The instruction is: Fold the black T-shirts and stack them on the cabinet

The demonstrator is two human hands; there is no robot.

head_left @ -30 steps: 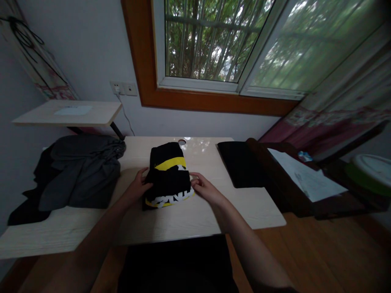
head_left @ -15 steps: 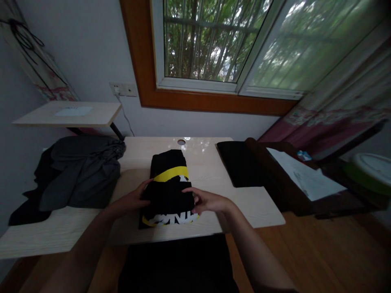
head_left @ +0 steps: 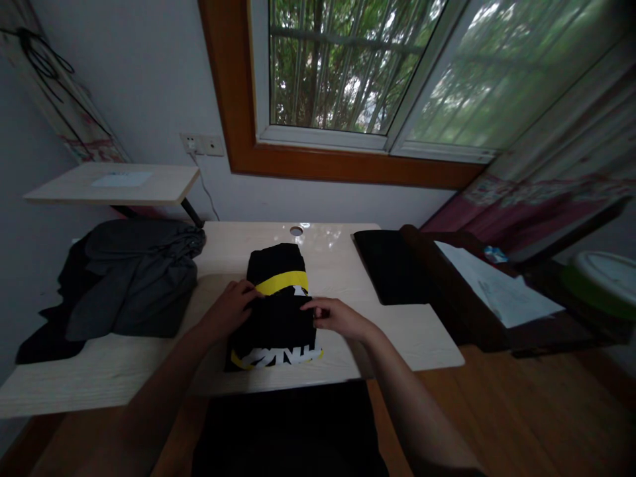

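A folded black garment [head_left: 278, 324] lies on the pale wooden desk [head_left: 342, 265] in front of me. A yellow band crosses its upper part, and bold white print edged in yellow shows along its near end. At the left edge of its upper fold, just below the yellow band, my left hand [head_left: 232, 306] grips the cloth with closed fingers. My right hand [head_left: 340, 318] is at the opposite edge, index finger on top of the cloth and the other fingers curled at its side. The undersides of both grips are hidden.
A heap of dark grey clothing [head_left: 136, 278] lies on the left, below a small raised shelf [head_left: 163, 189] with a paper on it. To the right are a flat black item [head_left: 387, 268] and papers [head_left: 491, 285] on dark furniture. A window [head_left: 348, 73] stands behind the desk.
My left hand has moved up and slightly right along the garment's edge, its fingers now drawn together at the fold. My right hand has shifted slightly upward.
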